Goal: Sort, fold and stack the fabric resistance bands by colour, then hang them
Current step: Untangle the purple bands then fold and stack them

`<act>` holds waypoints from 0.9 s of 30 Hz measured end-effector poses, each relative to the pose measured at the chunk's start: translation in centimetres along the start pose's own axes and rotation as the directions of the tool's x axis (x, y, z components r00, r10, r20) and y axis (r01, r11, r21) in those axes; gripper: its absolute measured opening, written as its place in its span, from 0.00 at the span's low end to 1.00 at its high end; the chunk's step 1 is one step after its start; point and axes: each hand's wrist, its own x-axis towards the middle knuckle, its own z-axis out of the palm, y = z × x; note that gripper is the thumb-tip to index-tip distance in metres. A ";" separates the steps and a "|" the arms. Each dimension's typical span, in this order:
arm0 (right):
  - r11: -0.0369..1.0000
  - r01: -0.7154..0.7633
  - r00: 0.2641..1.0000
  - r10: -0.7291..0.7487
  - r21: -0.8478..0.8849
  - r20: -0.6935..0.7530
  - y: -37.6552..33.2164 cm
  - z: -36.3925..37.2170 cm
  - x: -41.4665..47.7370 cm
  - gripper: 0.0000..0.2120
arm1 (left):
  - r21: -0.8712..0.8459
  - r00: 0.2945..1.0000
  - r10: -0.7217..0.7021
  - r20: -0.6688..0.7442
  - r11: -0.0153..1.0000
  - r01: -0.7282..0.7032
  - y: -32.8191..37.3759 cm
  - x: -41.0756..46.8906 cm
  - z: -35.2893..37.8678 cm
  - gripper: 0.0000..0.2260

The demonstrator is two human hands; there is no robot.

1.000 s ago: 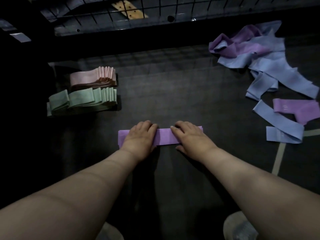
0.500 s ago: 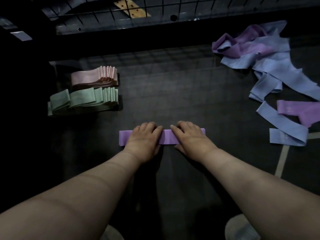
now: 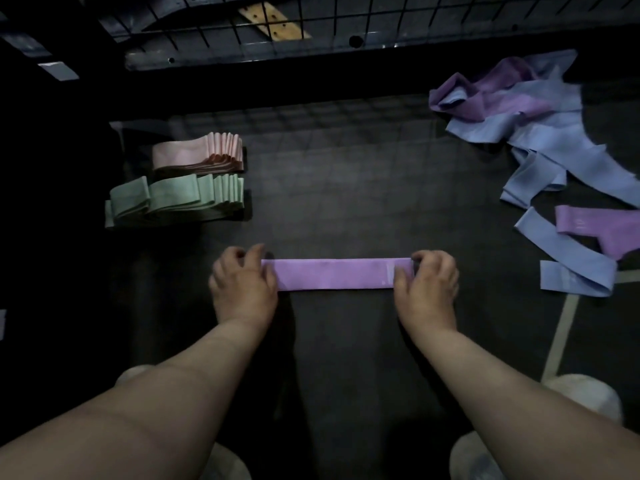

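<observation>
A purple band (image 3: 334,274) lies flat and straight on the dark mat in front of me. My left hand (image 3: 242,284) pinches its left end with curled fingers, and my right hand (image 3: 427,282) pinches its right end the same way. At the left stand a folded stack of pink bands (image 3: 199,155) and, nearer me, a folded stack of green bands (image 3: 176,199). A loose heap of blue and purple bands (image 3: 526,112) lies at the far right, with one more purple band (image 3: 602,226) and a blue band (image 3: 571,265) nearer.
A black wire grid panel (image 3: 311,19) stands along the far edge of the mat. A pale tape line (image 3: 561,334) runs across the floor at the right. My pale shoes (image 3: 585,393) show at the bottom.
My hands slid apart from the middle of the purple band to its two ends and now pinch them; the band lies exposed between them.
</observation>
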 end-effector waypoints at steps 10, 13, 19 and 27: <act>0.914 -0.275 0.961 0.268 0.297 0.066 0.2 1.2 -0.9 0.05 | -0.239 0.970 -0.235 0.061 0.940 0.243 -0.5 0.1 0.8 0.13; 0.912 -0.311 0.950 0.307 0.265 0.059 0.3 0.9 -0.7 0.03 | -0.313 0.955 -0.293 0.037 0.904 0.290 -0.9 0.5 0.7 0.14; 0.909 -0.330 0.944 0.326 0.255 0.058 0.7 1.2 -0.3 0.04 | -0.366 0.956 -0.290 0.039 0.886 0.284 -1.8 1.1 0.5 0.12; 0.805 0.553 0.817 -0.474 -0.215 0.329 1.7 0.2 -0.2 0.34 | 0.127 0.870 0.439 0.223 0.872 -0.473 -2.1 0.0 0.2 0.33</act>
